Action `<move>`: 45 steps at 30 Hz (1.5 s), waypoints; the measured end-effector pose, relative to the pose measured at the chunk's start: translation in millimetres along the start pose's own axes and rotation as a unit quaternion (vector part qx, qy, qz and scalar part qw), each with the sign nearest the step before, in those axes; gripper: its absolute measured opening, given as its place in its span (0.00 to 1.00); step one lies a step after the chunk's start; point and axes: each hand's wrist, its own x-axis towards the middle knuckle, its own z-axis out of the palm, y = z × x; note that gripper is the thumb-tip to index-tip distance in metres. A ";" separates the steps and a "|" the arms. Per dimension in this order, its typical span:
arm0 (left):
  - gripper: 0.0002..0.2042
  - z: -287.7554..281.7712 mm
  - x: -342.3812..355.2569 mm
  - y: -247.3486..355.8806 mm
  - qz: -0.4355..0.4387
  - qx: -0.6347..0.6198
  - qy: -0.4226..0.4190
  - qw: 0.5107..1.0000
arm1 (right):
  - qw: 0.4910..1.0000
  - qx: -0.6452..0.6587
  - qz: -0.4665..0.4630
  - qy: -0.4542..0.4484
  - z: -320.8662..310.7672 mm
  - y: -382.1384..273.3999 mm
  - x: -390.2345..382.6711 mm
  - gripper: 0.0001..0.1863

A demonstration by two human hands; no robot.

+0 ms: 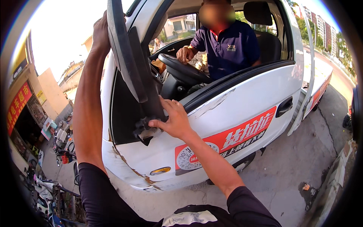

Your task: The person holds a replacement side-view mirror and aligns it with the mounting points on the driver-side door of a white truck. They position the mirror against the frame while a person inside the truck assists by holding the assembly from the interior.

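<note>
A black side mirror (124,49) stands tall at the front corner of a white truck's door (242,98). My left hand (101,36) is raised and closed round the mirror's outer edge near the top; part of its fingers is hidden behind the housing. Lower down, my right hand (176,119) grips the mirror's arm (151,98), thumb near the mount and fingertips by the window sill. The mount (145,130) looks broken, with a jagged dark piece hanging below it. Scraped, rusty paint (132,168) runs down the body beneath.
Inside the cab a person in a dark blue shirt (232,49) sits with one hand on the steering wheel (183,70). An orange sticker (227,140) covers the lower door. Parked scooters and bikes (56,189) crowd the left; a stone kerb (336,185) lies right.
</note>
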 end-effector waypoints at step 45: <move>0.18 -1.3 5.6 1.5 0.163 0.161 0.157 0.961 | 0.993 0.112 0.022 -0.008 -7.8 -23.3 13.9 0.49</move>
